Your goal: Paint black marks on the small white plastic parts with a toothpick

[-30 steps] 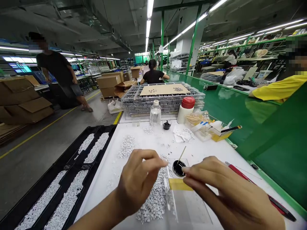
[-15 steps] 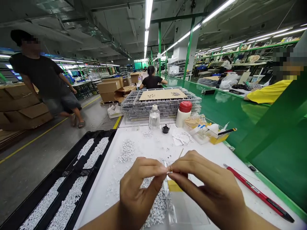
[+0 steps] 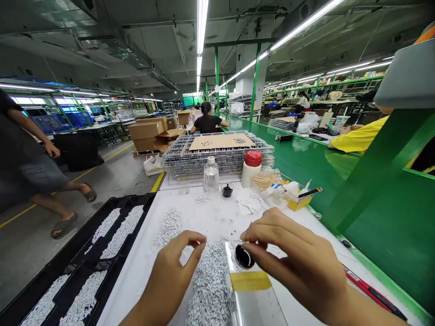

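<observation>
My left hand [image 3: 178, 267] is closed in a pinch above the left edge of a heap of small white pieces [image 3: 212, 280]; whatever its fingertips hold is too small to make out. Beside a small round dish of black liquid [image 3: 244, 256], my right hand [image 3: 292, 258] has thumb and fingers pressed together, their contents hidden. The dish stands on a clear box [image 3: 254, 303] with a yellow tape strip [image 3: 250, 280] across it.
Black trays [image 3: 98, 253] of white pieces lie at left. Farther back are a clear bottle [image 3: 211, 174], a red-capped jar [image 3: 252, 168], a cup of black liquid [image 3: 227, 190] and stacked trays [image 3: 217, 156]. A red pen [image 3: 370, 290] lies right. A person walks at far left.
My hands have come apart, the left one moving left. The black liquid dish now shows between them. The view has shifted, and the walking person is farther left and nearer.
</observation>
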`<state>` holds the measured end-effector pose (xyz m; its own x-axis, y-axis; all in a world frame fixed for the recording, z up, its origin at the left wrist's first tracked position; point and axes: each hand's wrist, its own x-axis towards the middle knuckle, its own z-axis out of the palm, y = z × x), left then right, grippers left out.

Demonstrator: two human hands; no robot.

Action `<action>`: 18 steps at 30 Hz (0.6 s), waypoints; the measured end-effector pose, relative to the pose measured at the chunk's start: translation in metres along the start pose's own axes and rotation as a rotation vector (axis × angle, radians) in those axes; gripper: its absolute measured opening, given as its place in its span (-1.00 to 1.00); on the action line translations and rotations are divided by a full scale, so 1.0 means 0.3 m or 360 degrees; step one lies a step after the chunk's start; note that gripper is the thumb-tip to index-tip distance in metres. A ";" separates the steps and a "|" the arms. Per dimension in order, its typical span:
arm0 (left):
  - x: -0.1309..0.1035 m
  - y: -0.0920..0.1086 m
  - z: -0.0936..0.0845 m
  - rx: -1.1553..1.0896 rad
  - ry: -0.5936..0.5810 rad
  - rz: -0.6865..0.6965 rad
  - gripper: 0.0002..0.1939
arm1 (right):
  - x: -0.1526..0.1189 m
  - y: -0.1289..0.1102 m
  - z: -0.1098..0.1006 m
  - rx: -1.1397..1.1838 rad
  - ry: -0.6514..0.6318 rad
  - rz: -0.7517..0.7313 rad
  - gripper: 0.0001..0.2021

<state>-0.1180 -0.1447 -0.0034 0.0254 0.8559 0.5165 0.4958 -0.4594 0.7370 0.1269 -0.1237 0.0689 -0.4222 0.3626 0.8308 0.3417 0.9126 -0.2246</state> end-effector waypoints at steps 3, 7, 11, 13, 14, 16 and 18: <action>0.013 -0.052 0.026 0.0121 -0.0228 -0.0059 -0.76 | -0.023 0.019 -0.013 -0.0018 0.0051 -0.0020 -0.89; 0.035 -0.022 0.022 0.0132 -0.0276 -0.0053 -0.79 | -0.067 0.039 -0.005 -0.0066 -0.0004 -0.0090 -0.85; 0.071 0.101 -0.016 0.0012 -0.0275 0.0018 -0.74 | -0.078 0.033 -0.014 -0.0116 -0.0176 -0.0199 -0.84; 0.083 0.154 -0.017 -0.0205 -0.0369 0.0138 -0.64 | -0.064 0.020 -0.031 -0.0177 -0.0240 -0.0247 -0.80; 0.087 0.171 -0.010 -0.0334 -0.0400 0.0156 -0.66 | -0.055 0.013 -0.039 -0.0234 -0.0256 -0.0273 -0.76; 0.088 0.187 0.009 -0.0565 -0.0428 0.0112 -0.73 | -0.045 0.006 -0.050 -0.0346 -0.0272 -0.0336 -0.67; 0.083 0.185 0.027 -0.0691 -0.0429 0.0012 -0.81 | -0.053 0.007 -0.049 -0.0397 -0.0235 -0.0380 -0.62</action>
<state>-0.0827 -0.1470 0.0467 0.2788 0.8568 0.4339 0.0900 -0.4731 0.8764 0.1467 -0.1304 0.0626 -0.6248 0.1850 0.7585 0.4054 0.9072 0.1127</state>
